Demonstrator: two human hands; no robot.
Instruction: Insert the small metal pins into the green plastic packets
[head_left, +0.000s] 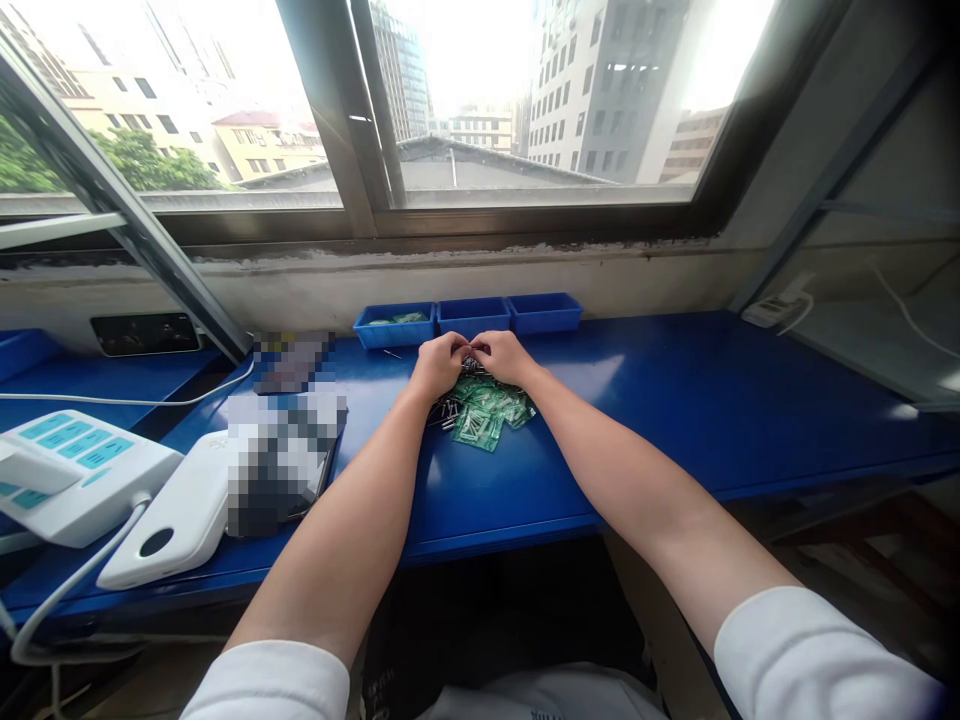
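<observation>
Over the far side of a small pile, my left hand [440, 364] and my right hand [503, 357] meet, fingertips pinched together. Whatever they pinch is too small and too hidden to name. Below them lie several green-tinted plastic packets [484, 412] with small metal pieces inside. Loose screw-like metal pieces [445, 410] lie at the pile's left side, partly under my left wrist. Just beyond my hands stand three blue bins in a row: the left bin [394, 325] holds green packets, while the middle bin [474, 316] and right bin [544, 312] show no contents from here.
On the blue table [675, 400], a white power bank [171, 510] and a white power strip [79, 470] with cables lie at the left. Blurred-out items [285, 460] sit beside my left forearm. A phone [146, 334] leans at the back left, near a metal shelf post.
</observation>
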